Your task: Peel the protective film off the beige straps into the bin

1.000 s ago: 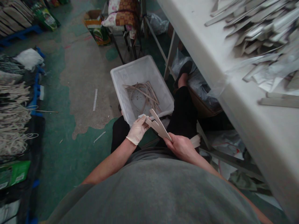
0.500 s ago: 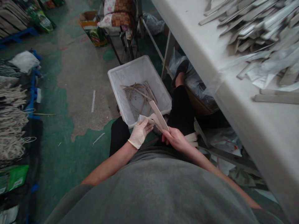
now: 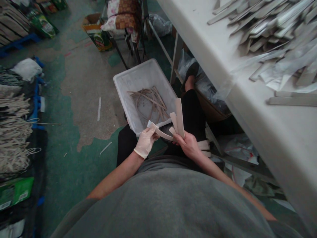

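My left hand, in a pale glove, pinches the end of a thin beige strip that bows across to my other hand. A small whitish tip sticks out above the gloved fingers. My bare right hand is closed around several flat beige strips; their upper ends fan out, and further ends show past the wrist. Just beyond both hands a white plastic bin stands tilted between my legs, with narrow beige strips lying loose and curled inside.
A white table runs along the right, piled with flat strips and clear plastic. Behind the bin are a cushioned stool and an open carton. Bundled cords lie at the left. Bags and a box sit under the table.
My right hand has turned the strips more upright and they have fanned apart. My left hand has drawn slightly left, and the strip between the hands now shows as a curve.
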A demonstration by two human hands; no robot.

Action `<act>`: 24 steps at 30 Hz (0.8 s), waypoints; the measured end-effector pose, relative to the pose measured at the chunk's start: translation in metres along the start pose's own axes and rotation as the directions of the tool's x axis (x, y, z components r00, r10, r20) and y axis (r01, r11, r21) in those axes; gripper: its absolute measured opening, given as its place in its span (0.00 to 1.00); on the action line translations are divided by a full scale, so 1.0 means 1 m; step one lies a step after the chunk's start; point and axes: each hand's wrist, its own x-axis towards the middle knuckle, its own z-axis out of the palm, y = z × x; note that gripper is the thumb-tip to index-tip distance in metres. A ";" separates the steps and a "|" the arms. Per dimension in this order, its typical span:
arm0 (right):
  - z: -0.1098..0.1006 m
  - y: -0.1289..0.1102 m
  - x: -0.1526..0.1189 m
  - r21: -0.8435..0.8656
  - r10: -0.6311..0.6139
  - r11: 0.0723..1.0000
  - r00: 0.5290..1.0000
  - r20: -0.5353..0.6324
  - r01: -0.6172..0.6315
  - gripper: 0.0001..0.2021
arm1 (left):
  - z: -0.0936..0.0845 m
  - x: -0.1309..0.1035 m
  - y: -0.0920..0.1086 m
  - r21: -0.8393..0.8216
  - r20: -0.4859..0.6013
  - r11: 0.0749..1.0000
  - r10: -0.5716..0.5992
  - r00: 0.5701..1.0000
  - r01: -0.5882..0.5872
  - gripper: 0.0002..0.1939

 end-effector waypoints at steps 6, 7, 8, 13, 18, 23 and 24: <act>-0.005 0.003 0.000 -0.170 -0.250 0.962 0.936 -0.248 0.212 0.14 | 0.003 -0.003 0.001 -0.001 0.016 1.000 0.003 1.000 -0.003 0.26; -0.007 0.005 0.001 -0.150 -0.255 0.964 0.926 -0.280 0.220 0.14 | 0.004 -0.004 0.001 -0.001 0.018 1.000 -0.001 1.000 0.001 0.26; -0.009 0.007 0.002 -0.118 -0.246 0.968 0.919 -0.308 0.220 0.14 | 0.005 -0.004 0.002 -0.001 0.017 1.000 -0.004 1.000 0.004 0.27; -0.025 0.007 0.002 -0.048 -0.199 0.980 0.938 -0.283 0.194 0.14 | 0.004 -0.003 0.003 -0.009 -0.029 1.000 -0.008 1.000 0.008 0.25; -0.028 -0.010 -0.011 -0.439 -0.265 0.842 0.949 0.169 0.313 0.08 | 0.000 0.000 0.001 -0.003 -0.043 1.000 0.003 0.999 -0.004 0.24; -0.023 -0.016 -0.025 -0.594 -0.125 0.778 0.977 0.174 0.206 0.11 | -0.004 0.002 0.000 0.003 -0.011 1.000 -0.003 1.000 0.003 0.24; -0.023 -0.018 -0.026 -0.579 -0.101 0.793 0.979 0.179 0.188 0.13 | -0.004 0.001 -0.001 0.008 0.002 1.000 -0.011 1.000 0.011 0.24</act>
